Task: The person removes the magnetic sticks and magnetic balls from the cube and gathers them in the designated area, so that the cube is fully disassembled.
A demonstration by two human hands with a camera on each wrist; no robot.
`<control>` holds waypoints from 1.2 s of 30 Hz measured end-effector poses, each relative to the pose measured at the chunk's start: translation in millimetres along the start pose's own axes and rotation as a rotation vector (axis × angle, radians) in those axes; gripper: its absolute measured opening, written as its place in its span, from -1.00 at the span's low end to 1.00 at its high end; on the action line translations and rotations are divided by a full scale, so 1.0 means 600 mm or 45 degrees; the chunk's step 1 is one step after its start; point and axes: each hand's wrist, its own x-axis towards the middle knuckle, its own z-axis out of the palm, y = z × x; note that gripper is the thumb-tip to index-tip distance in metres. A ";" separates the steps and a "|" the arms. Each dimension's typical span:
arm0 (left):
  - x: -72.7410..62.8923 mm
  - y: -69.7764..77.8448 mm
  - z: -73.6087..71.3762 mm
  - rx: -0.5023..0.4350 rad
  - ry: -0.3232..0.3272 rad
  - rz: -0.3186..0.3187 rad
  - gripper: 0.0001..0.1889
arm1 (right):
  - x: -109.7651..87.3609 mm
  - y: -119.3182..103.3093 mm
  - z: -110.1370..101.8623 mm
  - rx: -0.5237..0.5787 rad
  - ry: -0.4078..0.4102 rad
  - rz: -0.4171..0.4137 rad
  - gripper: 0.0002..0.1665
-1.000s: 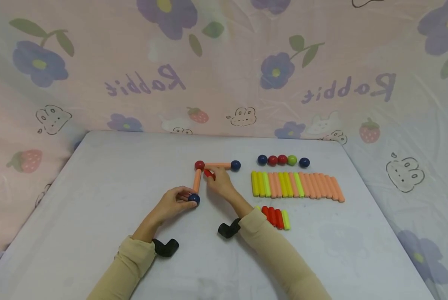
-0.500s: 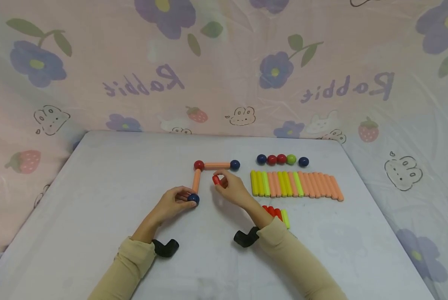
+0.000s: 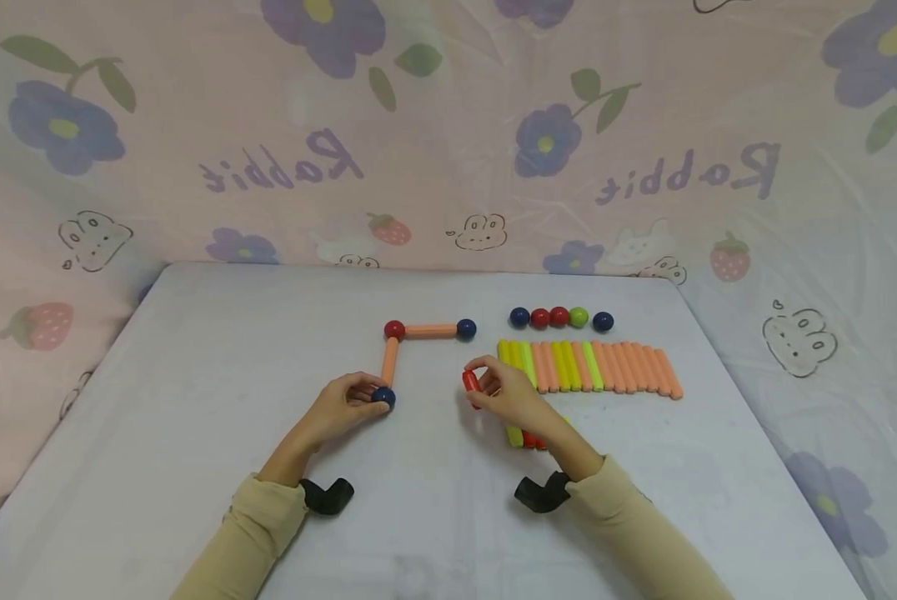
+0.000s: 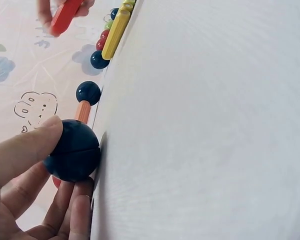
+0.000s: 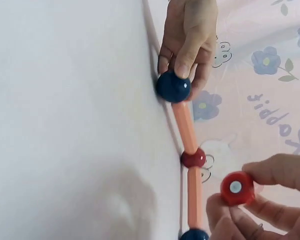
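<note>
On the table my left hand (image 3: pixel 341 408) grips a dark blue ball (image 3: pixel 383 398) between thumb and fingers. From that ball an orange stick (image 3: pixel 389 362) runs up to a red ball (image 3: pixel 394 331). A second orange stick (image 3: pixel 431 331) joins the red ball to another blue ball (image 3: pixel 467 329), forming a corner. To the right of this shape, my right hand (image 3: pixel 514 398) pinches a short red stick (image 3: pixel 472 385), held apart from it. A pale round disc shows in the red stick's end (image 5: pixel 236 187) in the right wrist view.
Loose balls, blue, red and one green (image 3: pixel 579 317), stand in a row at the back right. Before them lies a row of yellow, green and orange sticks (image 3: pixel 621 367). Short sticks (image 3: pixel 515 437) lie nearer, partly hidden by my right arm. A printed curtain (image 3: pixel 433 167) hangs behind the table.
My right hand has drawn back to the right and nearer me with the red stick, away from the red ball's corner. My left hand stays on the blue ball.
</note>
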 end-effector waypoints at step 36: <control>-0.002 0.002 0.001 -0.010 0.001 -0.013 -0.61 | -0.121 0.138 -0.111 -0.009 0.024 0.248 -0.51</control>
